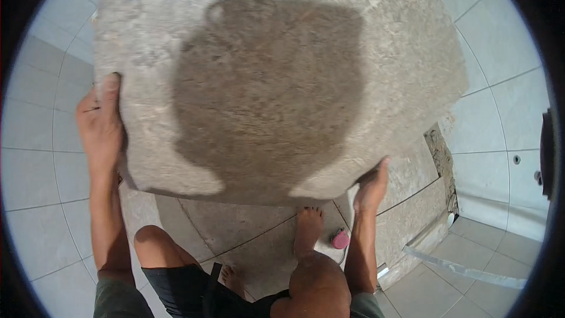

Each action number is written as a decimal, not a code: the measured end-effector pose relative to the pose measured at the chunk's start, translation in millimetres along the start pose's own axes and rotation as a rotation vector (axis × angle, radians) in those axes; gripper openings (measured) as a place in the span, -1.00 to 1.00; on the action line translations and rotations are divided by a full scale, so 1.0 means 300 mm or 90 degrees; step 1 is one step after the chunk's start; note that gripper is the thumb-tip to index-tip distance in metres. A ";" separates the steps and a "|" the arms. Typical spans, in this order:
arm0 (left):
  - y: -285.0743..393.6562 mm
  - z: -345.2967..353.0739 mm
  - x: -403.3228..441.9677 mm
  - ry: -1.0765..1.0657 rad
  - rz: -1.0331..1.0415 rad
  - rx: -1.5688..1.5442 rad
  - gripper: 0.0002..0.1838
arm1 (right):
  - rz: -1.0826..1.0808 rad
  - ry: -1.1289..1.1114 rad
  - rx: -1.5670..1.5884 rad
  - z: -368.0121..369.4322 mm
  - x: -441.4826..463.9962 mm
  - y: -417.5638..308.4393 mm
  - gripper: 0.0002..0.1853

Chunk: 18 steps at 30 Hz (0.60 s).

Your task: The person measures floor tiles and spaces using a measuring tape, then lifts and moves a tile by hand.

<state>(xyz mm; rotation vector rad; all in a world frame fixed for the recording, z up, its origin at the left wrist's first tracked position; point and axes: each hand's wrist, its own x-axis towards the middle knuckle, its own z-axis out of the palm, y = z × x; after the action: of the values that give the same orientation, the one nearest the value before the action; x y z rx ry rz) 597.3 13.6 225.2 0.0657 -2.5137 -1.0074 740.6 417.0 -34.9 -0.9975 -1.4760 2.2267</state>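
A large stone-look floor tile (271, 88), grey-beige with a mottled surface, fills the upper middle of the head view, lifted off the floor. On its left edge my left hand (103, 121) grips, thumb lying on the face and the other fingers mostly hidden at the edge. My right hand (372, 191) holds the lower right edge with the thumb pointing up; the remaining fingers are partly behind the tile. A dark shadow covers the middle of its face. My bare foot (309, 227) stands just below the tile's near edge.
Beside my foot lies a small round pink object (339, 239) with a cord. Laid floor tiles (253, 259) spread under me. A rough exposed gap (441, 162) runs along the right wall (488, 141). A long pale metal strip (465, 268) lies at lower right.
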 end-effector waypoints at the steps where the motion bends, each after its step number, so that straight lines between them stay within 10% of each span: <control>1: 0.005 -0.038 0.022 0.007 0.041 0.000 -0.55 | -0.019 -0.040 0.059 0.075 -0.042 -0.022 -0.23; 18: 0.148 -0.281 -0.127 -0.123 0.225 0.158 -0.34 | 0.445 -0.518 0.097 0.178 -0.197 0.532 0.03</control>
<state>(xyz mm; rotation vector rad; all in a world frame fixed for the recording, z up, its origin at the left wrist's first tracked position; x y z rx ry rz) 671.2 -0.8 295.1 -0.4066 -2.6822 -0.5832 767.5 276.6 -141.6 -0.6209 -1.2801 3.4856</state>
